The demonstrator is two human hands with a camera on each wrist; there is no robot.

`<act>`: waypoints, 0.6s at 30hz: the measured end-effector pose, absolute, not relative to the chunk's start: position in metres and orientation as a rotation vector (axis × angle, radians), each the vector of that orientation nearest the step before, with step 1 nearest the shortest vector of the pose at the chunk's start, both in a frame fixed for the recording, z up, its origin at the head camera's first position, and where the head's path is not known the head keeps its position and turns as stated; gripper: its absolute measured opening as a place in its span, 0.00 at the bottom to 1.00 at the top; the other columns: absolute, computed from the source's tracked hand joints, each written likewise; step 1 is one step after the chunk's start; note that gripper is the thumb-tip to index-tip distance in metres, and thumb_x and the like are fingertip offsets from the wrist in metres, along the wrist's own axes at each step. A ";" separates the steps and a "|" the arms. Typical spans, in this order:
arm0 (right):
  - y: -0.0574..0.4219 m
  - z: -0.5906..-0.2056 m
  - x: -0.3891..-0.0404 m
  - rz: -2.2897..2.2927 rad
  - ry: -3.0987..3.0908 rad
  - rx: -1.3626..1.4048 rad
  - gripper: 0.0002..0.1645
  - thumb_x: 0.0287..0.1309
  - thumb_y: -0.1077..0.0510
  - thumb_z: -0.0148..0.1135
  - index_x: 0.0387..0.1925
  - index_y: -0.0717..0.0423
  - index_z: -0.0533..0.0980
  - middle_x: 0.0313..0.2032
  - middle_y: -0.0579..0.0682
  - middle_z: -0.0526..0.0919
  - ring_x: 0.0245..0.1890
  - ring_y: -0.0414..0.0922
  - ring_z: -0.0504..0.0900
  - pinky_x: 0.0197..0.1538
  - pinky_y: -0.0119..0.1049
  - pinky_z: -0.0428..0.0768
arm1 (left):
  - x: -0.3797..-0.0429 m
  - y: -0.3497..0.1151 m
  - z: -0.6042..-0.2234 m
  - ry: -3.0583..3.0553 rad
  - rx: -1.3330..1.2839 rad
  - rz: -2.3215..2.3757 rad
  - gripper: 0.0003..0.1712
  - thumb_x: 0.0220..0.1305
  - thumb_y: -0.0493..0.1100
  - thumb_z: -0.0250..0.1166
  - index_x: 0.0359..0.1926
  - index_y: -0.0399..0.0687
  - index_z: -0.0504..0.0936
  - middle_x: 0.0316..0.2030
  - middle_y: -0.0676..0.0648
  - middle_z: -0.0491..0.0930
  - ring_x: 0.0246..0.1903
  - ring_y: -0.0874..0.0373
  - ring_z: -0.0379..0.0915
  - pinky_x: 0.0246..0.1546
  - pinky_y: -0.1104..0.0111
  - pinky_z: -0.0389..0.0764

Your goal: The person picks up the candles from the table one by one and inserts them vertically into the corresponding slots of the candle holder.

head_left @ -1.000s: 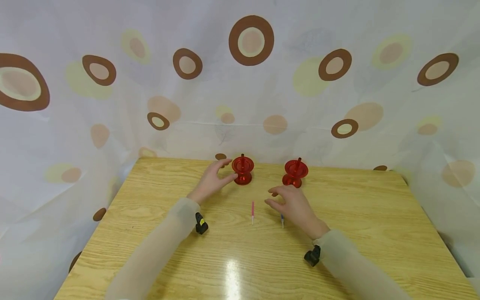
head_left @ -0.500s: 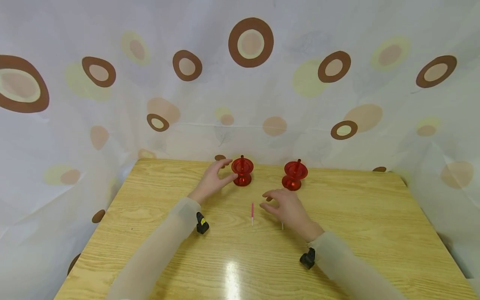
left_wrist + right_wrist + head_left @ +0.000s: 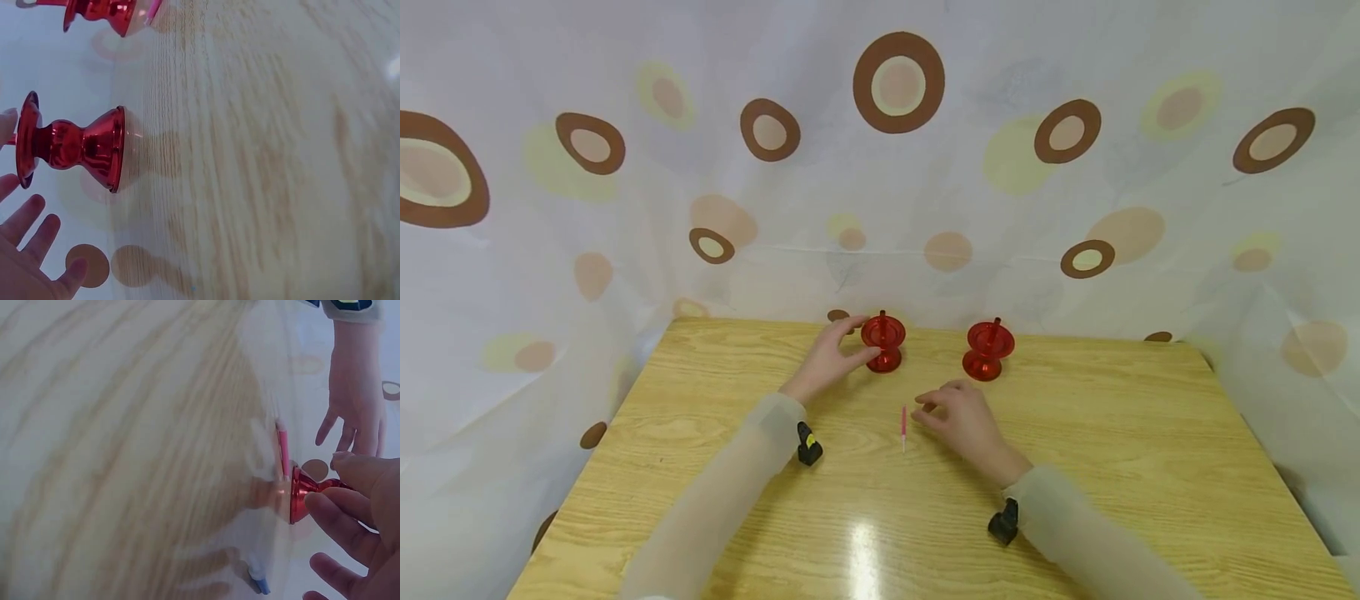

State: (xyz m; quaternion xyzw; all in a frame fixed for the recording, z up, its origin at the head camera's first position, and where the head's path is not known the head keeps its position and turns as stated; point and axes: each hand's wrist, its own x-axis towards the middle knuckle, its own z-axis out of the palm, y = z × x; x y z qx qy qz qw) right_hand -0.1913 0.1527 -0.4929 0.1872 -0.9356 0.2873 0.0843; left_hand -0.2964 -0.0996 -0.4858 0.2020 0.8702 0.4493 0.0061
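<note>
One left hand (image 3: pixel 829 360) wide, right hand (image 3: pixel 968 427) narrow

Head: left hand flanks left red holder (image 3: pixel 888 339) (contact unclear); right hand, tips slightly parted, beside pink candle (image 3: pixel 903 423) on table (image 3: pixel 1090 408). Left wrist: right red holder (image 3: pixel 111 9) cropped. Right wrist: blue candle (image 3: pixel 259 580) near right hand.

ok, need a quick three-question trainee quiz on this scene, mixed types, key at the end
1. Open: what colour is the stick lying just left of the right hand in the head view?
2. True or false: the right hand is gripping that stick.
3. Choose: in the head view, the left hand is nearest A) the right red holder, B) the left red holder, C) the stick.

Key:
1. Pink.
2. False; a gap shows between them.
3. B.
</note>
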 end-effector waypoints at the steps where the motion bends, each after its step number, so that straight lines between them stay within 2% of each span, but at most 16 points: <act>1: 0.152 -0.494 -0.191 0.863 -2.803 0.538 0.12 0.60 0.54 0.76 0.43 0.56 0.90 0.33 0.44 0.90 0.46 0.53 0.81 0.53 0.53 0.78 | -0.297 -0.099 -0.486 2.720 0.634 1.412 0.40 0.69 0.54 0.71 0.75 0.45 0.69 0.72 0.44 0.71 0.72 0.45 0.65 0.73 0.49 0.66; 18: 0.144 -0.498 -0.186 0.837 -2.888 0.484 0.08 0.59 0.54 0.77 0.38 0.53 0.89 0.29 0.40 0.85 0.44 0.52 0.79 0.53 0.54 0.76 | -0.302 -0.093 -0.488 2.702 0.623 1.369 0.44 0.68 0.56 0.72 0.78 0.47 0.66 0.75 0.44 0.67 0.76 0.46 0.59 0.76 0.51 0.60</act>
